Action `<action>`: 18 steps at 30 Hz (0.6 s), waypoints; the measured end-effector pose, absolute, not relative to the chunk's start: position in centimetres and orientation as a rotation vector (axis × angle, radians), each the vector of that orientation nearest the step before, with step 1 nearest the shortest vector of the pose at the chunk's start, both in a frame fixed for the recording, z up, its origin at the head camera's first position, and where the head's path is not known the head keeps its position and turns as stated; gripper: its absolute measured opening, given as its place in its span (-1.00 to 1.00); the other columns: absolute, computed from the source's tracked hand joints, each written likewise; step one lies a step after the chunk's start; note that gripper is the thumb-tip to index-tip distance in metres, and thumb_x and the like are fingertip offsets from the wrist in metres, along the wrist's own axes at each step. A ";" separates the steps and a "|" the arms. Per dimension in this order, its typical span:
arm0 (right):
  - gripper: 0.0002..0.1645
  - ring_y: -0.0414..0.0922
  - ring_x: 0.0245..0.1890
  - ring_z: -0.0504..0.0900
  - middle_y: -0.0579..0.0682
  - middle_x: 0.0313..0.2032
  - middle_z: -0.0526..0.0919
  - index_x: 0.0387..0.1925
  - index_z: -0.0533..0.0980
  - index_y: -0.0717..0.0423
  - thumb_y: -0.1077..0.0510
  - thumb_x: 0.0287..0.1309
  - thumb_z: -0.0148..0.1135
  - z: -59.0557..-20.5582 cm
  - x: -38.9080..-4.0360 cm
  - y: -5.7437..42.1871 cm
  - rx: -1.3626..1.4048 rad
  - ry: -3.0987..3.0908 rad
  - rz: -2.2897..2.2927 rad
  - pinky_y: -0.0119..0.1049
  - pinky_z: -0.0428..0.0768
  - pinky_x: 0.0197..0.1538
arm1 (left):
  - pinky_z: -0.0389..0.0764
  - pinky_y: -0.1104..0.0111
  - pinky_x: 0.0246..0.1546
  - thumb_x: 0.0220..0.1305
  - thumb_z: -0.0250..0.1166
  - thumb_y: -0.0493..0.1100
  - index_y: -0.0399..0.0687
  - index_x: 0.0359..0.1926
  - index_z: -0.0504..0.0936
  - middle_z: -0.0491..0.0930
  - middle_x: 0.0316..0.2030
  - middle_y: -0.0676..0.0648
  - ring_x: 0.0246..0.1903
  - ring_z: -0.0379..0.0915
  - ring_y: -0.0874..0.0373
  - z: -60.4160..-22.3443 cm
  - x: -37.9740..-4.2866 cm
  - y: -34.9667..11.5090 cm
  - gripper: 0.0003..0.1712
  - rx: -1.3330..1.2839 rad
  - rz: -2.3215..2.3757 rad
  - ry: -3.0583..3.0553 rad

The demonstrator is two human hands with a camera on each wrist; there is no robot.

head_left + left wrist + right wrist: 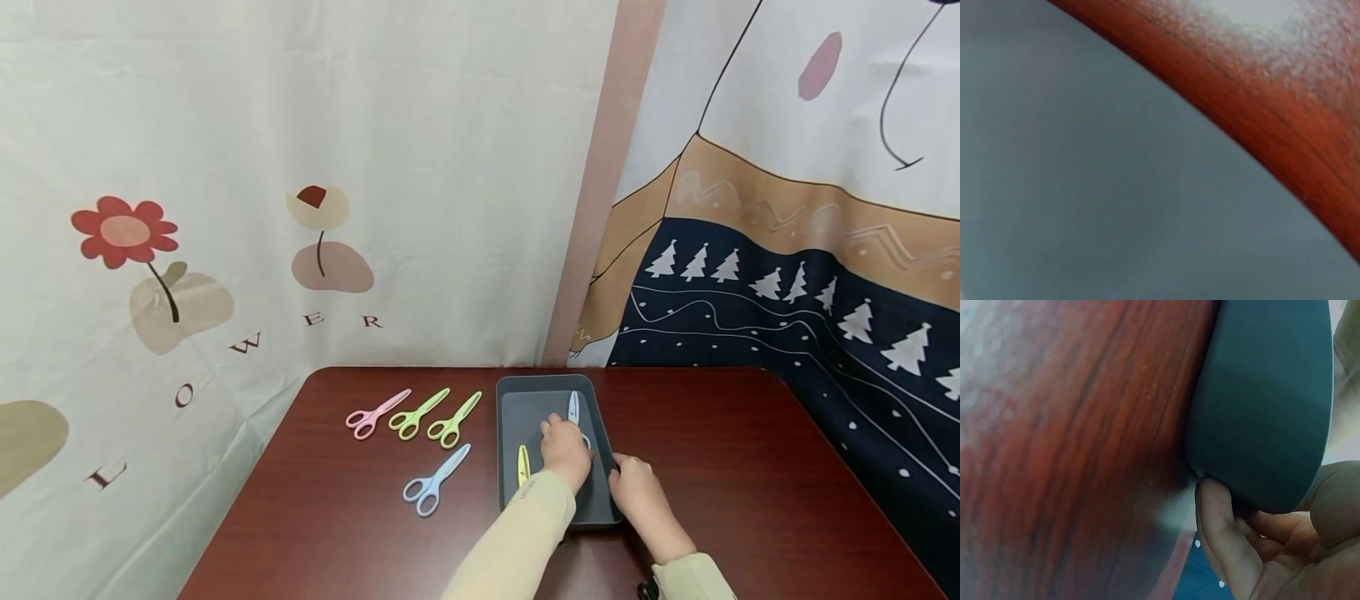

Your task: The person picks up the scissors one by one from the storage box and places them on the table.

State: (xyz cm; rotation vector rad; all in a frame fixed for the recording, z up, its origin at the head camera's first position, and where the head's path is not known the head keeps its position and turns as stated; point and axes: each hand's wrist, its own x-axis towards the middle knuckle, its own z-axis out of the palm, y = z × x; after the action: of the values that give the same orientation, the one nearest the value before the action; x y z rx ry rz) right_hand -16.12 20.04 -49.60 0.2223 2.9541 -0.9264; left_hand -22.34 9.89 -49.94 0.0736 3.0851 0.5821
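Observation:
A dark grey tray [543, 385] lies on the table, with light blue scissors [573, 407] and yellow scissors [522, 463] inside it. My left hand [567, 454] reaches into the tray and grips the light blue scissors near the handles; the palm hides its hold, and part of a handle loop shows beside it. With my right hand [645, 500] I hold the tray's right edge, fingers [1217, 506] at its lower rim in the right wrist view. The left wrist view has only the tray's grey surface [1104, 162] and some table, no hand.
Left of the tray, pink scissors [378, 414] and two green scissors [420, 414] lie in a row. Another pair of light blue scissors [437, 481] lies nearer me. The brown table [720, 450] ends at the printed curtains [450, 208] behind.

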 end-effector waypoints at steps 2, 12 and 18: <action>-0.56 0.26 -0.04 0.56 0.47 0.04 0.48 0.10 0.42 0.46 0.30 0.22 0.00 -49.5 -16.1 20.0 0.230 2.938 -0.927 0.01 0.56 -0.14 | 0.55 0.36 -0.36 -0.06 0.48 0.03 -0.18 -0.41 0.66 0.39 -0.26 -0.13 -0.26 0.29 0.06 -49.9 -22.4 9.9 -0.64 0.086 0.540 3.100; -0.55 0.06 -0.31 0.61 0.47 0.02 0.49 0.13 0.40 0.46 0.31 0.23 -0.02 -49.6 -16.2 20.1 0.227 2.914 -0.965 -0.17 0.51 -0.36 | 0.55 0.33 -0.32 -0.28 0.57 0.05 -0.15 -0.46 0.67 0.44 -0.33 -0.12 -0.29 0.35 0.05 -49.4 -22.6 9.3 -0.57 0.142 0.546 3.081; -0.55 0.12 -0.27 0.62 0.48 0.01 0.49 0.12 0.40 0.47 0.31 0.23 -0.01 -49.5 -16.1 20.1 0.217 2.925 -0.943 -0.13 0.54 -0.35 | 0.57 0.34 -0.28 -0.37 0.59 0.18 -0.13 -0.35 0.69 0.47 -0.30 -0.11 -0.26 0.41 0.05 -49.0 -23.0 8.7 -0.41 0.166 0.460 3.028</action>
State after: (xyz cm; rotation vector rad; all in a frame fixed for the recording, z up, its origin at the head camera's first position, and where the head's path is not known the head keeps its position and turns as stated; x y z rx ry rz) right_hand -16.13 20.08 -49.52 0.2167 2.9253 -0.9434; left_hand -22.95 8.68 -48.96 0.1658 3.0285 0.4604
